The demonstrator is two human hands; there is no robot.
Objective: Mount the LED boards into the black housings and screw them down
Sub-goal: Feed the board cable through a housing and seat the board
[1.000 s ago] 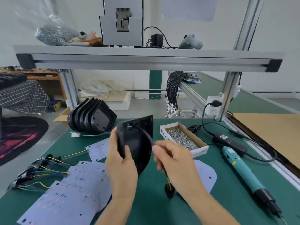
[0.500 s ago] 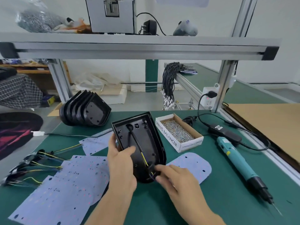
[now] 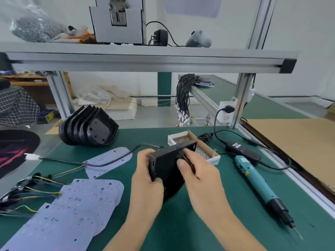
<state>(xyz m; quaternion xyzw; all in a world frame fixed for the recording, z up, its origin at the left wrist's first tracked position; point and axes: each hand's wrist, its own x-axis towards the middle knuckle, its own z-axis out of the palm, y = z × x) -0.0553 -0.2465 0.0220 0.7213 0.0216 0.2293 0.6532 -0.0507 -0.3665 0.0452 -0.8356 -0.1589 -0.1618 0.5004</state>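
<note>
Black housing (image 3: 167, 171) sat tilted on edge between both hands, just above the green bench (image 3: 208, 223). Left hand (image 3: 146, 180) had its grip curled round the housing's left end, thumb on the near face and fingers wrapped behind. Right hand (image 3: 197, 171) had its grip closed on the housing's right side, fingers hooked over the top rim where yellow and black wires showed. A black cable (image 3: 101, 164) ran from the housing leftward to a white connector (image 3: 31, 157). Behind the housing lay an open cardboard box of screws (image 3: 203, 151). Right of the housing lay a teal electric screwdriver (image 3: 261, 185). Left of the housing lay pale LED boards (image 3: 76, 209), with a wire harness (image 3: 27, 189) beyond them. Behind and left of the housing stood a stack of black housings (image 3: 88, 131).
</note>
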